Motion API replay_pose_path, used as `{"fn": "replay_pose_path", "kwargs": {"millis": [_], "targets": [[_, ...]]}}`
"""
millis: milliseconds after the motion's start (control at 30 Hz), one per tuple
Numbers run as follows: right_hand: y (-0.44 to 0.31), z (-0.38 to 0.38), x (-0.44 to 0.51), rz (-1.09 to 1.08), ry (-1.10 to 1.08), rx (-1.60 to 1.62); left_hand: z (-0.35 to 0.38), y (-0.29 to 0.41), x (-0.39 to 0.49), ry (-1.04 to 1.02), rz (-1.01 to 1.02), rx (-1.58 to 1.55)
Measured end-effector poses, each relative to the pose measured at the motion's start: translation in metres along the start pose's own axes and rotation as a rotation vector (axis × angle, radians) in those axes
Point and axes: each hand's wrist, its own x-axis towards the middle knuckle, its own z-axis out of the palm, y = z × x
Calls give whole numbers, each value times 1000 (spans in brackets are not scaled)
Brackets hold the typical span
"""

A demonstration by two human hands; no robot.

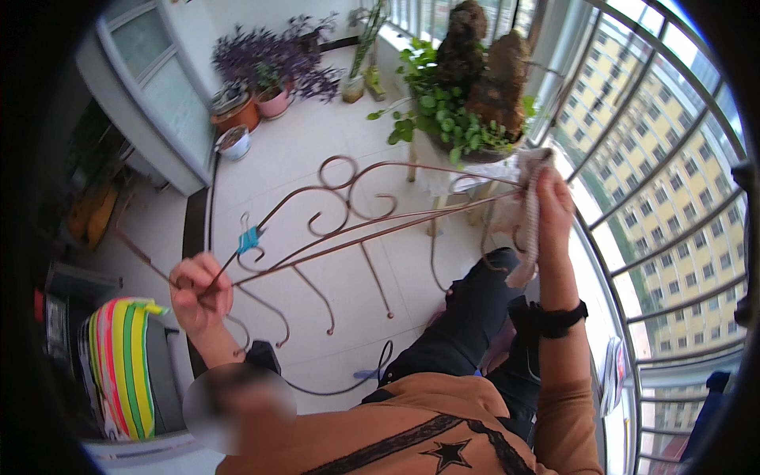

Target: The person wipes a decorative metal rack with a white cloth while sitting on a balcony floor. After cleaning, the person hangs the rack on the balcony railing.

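A brown metal hook rack (pixel 360 239) with scrolled wire and several ball-tipped hooks spans the space between my hands, above the tiled floor. My left hand (pixel 202 290) is closed around its left end. Close to that hand, a turquoise binder clip (pixel 248 239) is fixed on the rack's wire. At the rack's right end my right hand (pixel 553 205) grips a pale cloth (pixel 515 208), which is bunched against the metal and hangs down below. The cloth hides part of that end, so whether my fingers touch the metal there I cannot tell.
A planter with rocks (pixel 496 89) and green leaves stands on a stand beyond the rack. Curved window bars (pixel 620 273) run along the right. Potted purple plants (pixel 255 56) stand at the back left, near a sliding door (pixel 160 77). A bright striped fabric (pixel 122 368) lies at lower left.
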Motion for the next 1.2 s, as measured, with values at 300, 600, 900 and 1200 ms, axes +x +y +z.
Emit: {"fn": "replay_pose_path", "kwargs": {"millis": [300, 600, 900, 1200], "targets": [[-13, -10, 5, -177, 450, 121, 40, -3, -14, 374, -82, 151], [-22, 51, -13, -138, 259, -293, 71, -14, -2, 466, -44, 152], [18, 68, 17, -332, 127, -644, 83, -17, 2, 551, 8, 232], [6, 57, 2, -181, -234, -1289, 110, -35, -1, 477, 21, 510]]}}
